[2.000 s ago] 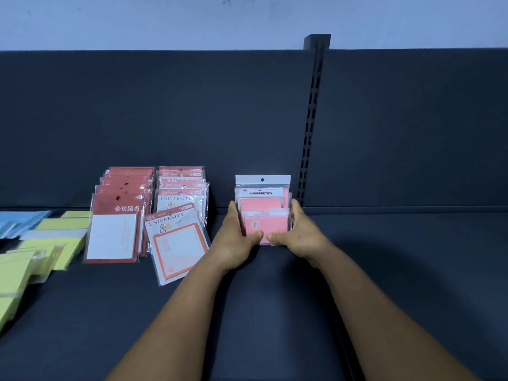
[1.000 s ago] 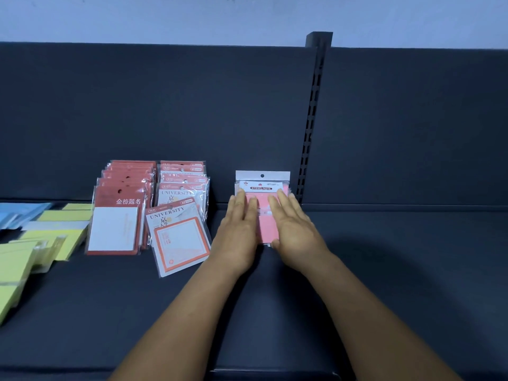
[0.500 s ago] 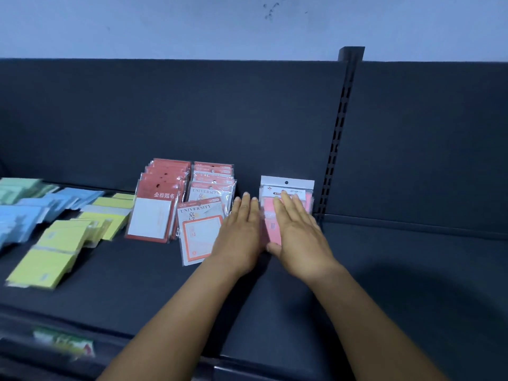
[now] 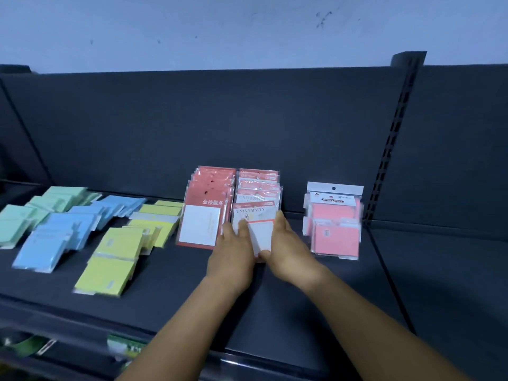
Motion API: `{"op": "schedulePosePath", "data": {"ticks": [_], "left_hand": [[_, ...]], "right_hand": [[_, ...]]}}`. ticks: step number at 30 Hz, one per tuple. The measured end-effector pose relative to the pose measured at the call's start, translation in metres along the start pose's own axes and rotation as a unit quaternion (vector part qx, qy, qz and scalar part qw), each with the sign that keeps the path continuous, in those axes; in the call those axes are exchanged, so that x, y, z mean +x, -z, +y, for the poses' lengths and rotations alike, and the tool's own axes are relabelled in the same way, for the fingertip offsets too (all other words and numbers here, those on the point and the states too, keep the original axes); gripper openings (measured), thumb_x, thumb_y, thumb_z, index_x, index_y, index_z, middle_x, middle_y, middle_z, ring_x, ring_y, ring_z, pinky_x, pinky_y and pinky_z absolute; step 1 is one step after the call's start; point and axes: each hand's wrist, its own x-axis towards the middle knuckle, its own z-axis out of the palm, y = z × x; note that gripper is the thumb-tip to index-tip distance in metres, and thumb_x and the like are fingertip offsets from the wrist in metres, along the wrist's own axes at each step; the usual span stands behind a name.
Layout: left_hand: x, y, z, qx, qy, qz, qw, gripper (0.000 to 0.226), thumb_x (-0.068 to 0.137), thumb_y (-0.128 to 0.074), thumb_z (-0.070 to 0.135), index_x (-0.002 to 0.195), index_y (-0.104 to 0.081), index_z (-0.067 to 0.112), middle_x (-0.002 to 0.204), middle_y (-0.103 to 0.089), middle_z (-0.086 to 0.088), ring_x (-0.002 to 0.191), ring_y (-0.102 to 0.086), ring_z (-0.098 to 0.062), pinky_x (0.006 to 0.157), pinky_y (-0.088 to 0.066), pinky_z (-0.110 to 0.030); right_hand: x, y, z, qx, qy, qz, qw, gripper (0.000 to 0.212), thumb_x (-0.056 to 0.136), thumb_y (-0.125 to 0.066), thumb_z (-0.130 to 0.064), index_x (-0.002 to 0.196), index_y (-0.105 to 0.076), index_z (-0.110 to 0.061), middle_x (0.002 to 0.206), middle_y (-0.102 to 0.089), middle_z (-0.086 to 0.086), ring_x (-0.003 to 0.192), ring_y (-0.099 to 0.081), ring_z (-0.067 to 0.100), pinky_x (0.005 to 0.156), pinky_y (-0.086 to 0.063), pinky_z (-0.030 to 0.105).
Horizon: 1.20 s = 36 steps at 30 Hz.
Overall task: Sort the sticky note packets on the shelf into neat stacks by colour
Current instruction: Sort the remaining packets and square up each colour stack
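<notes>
My left hand (image 4: 233,251) and my right hand (image 4: 287,248) flank the front orange-framed "UNIVERSITY" packet (image 4: 261,233). Left fingers lie straight on its left part. The right hand's fingers run along its right edge, with the thumb at the bottom edge. Behind it stands the row of UNIVERSITY packets (image 4: 258,185), and beside that a row of red packets (image 4: 209,193). The pink packet stack (image 4: 336,237) lies alone to the right. Yellow packets (image 4: 110,270), blue packets (image 4: 55,237) and green packets (image 4: 16,224) lie loosely spread at the left.
All packets rest on a dark shelf (image 4: 302,312) with a dark back panel. A slotted upright post (image 4: 393,138) rises just right of the pink stack. Below the shelf's front edge, green items (image 4: 123,347) show on a lower level.
Both hands left the pink stack, which they had been pressing flat, and moved left onto the front UNIVERSITY packet. The view swung left, bringing blue and green packets into sight.
</notes>
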Motion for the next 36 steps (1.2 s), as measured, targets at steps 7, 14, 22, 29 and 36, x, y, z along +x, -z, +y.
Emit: {"op": "schedulePosePath", "data": {"ticks": [7, 14, 22, 29, 36], "left_hand": [[0.025, 0.007, -0.010, 0.092, -0.110, 0.081, 0.986, 0.043, 0.096, -0.042, 0.019, 0.136, -0.032, 0.008, 0.130, -0.036, -0.012, 0.121, -0.037, -0.028, 0.093, -0.035, -0.031], [0.049, 0.009, -0.026, 0.154, -0.157, 0.114, 0.969, 0.060, 0.098, -0.038, 0.026, 0.149, -0.011, 0.010, 0.157, 0.000, -0.008, 0.146, 0.009, -0.031, 0.116, 0.002, -0.045], [0.057, 0.006, -0.029, 0.156, -0.154, 0.096, 0.971, 0.066, 0.099, -0.036, 0.025, 0.152, 0.001, 0.010, 0.160, 0.008, -0.006, 0.144, 0.024, -0.027, 0.113, 0.014, -0.051], [0.056, 0.005, -0.030, 0.132, -0.147, 0.095, 0.976, 0.063, 0.100, -0.032, 0.024, 0.152, 0.001, 0.010, 0.160, 0.007, -0.004, 0.144, 0.024, -0.024, 0.111, 0.017, -0.051], [0.052, 0.008, -0.027, 0.097, -0.156, 0.094, 0.978, 0.060, 0.100, -0.027, 0.027, 0.152, -0.001, 0.012, 0.161, 0.007, 0.000, 0.144, 0.023, -0.021, 0.112, 0.016, -0.050]], "right_hand": [[0.035, -0.009, -0.016, 0.147, -0.120, 0.085, 0.978, 0.107, 0.086, -0.067, -0.027, 0.150, 0.018, -0.013, 0.160, -0.010, 0.001, 0.139, -0.031, 0.023, 0.098, -0.036, 0.018], [0.059, -0.018, -0.008, 0.196, -0.159, 0.124, 0.960, 0.123, 0.075, -0.078, -0.025, 0.149, 0.020, -0.024, 0.154, -0.030, -0.002, 0.133, -0.043, 0.020, 0.104, -0.038, 0.029], [0.077, -0.016, -0.004, 0.256, -0.142, 0.143, 0.946, 0.089, 0.064, -0.083, -0.016, 0.133, -0.026, -0.018, 0.124, -0.057, 0.001, 0.109, -0.058, 0.018, 0.090, -0.048, 0.029], [0.083, -0.018, 0.000, 0.318, -0.157, 0.111, 0.928, 0.075, 0.048, -0.085, -0.023, 0.114, -0.049, -0.019, 0.111, -0.065, -0.002, 0.098, -0.065, 0.015, 0.088, -0.055, 0.035], [0.074, -0.014, -0.003, 0.377, -0.152, 0.126, 0.905, 0.058, 0.065, -0.081, -0.007, 0.112, -0.049, -0.018, 0.104, -0.069, -0.004, 0.093, -0.066, 0.012, 0.082, -0.055, 0.027]]}}
